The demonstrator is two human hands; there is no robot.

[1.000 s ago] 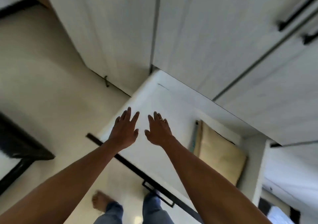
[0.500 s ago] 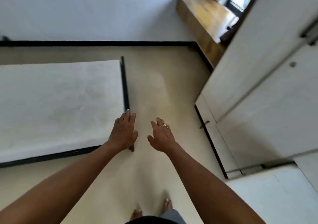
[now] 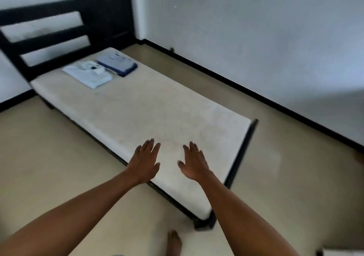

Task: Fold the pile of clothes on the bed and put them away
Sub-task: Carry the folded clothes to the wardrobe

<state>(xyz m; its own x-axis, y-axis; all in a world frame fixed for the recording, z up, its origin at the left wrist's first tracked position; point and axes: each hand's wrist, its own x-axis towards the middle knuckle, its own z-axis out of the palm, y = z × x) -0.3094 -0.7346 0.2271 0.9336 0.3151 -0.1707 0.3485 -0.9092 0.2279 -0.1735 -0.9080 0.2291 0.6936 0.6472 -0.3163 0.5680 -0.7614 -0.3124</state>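
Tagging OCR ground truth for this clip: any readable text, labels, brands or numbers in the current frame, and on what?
No text can be read in this frame.
white folded shirt: small dark patch at the collar, perhaps a tag, too blurred to read.
blue folded shirt: small dark mark at the collar, too blurred to read.
mattress and headboard: no lettering visible.

Bare mattress (image 3: pixel 149 106) ahead; two folded shirts (image 3: pixel 102 69) near headboard (image 3: pixel 45 43); wall (image 3: pixel 256 39) right.

Bare forearms (image 3: pixel 94 202), gold ring (image 3: pixel 199 152) on R hand (image 3: pixel 194 164), bare foot (image 3: pixel 174 244)
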